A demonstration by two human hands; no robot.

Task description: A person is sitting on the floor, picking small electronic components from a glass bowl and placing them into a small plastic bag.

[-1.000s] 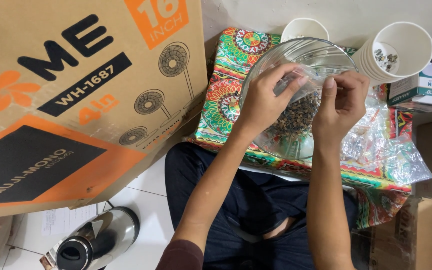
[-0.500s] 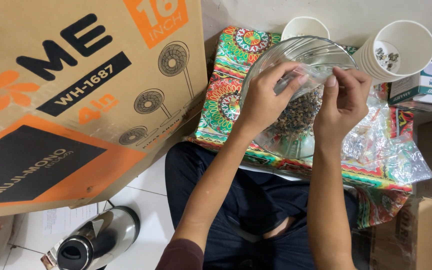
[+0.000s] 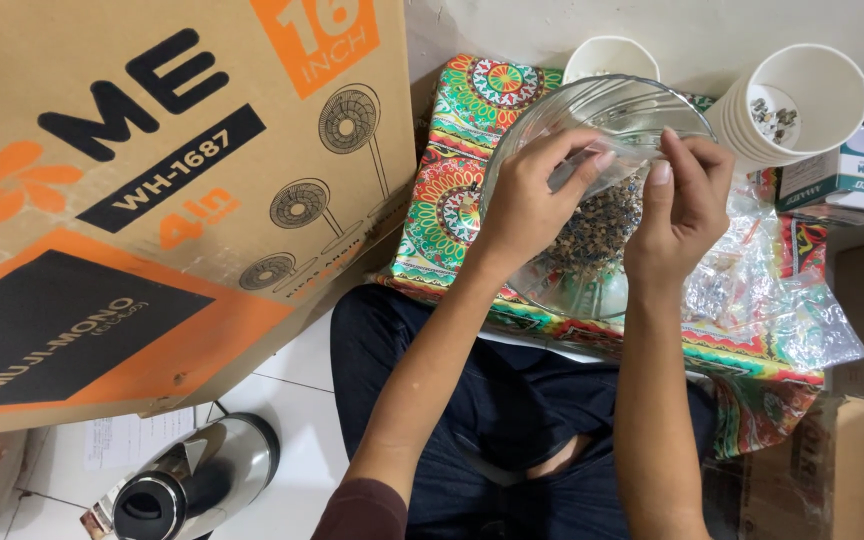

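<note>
Both hands work over the glass bowl (image 3: 592, 190). Left hand (image 3: 532, 200): fingertips pressed together at the near rim, pinching something small; can't tell what. Right hand (image 3: 682, 205): thumb and fingers closed in a pinch just above the bowl's right side, content also too small to resolve.

Bowl: clear, tilted toward the person, holds a heap of small dark mixed parts (image 3: 592, 235), maybe hardware, on its low side.

Judgement for picking well: keep the bowl tilted so parts pool, take one piece per pinch, lift clear of the rim before moving.

Under the bowl: patterned colourful cloth (image 3: 452, 200). Right of the bowl: stack of white paper cups (image 3: 802, 100), a few small metal bits in the top one. Behind the bowl: a single white cup (image 3: 612, 55), contents unreadable. Right and below the bowl: crumpled clear plastic bag (image 3: 772, 290). Far left of the bowl: large cardboard box (image 3: 152, 180).
</note>
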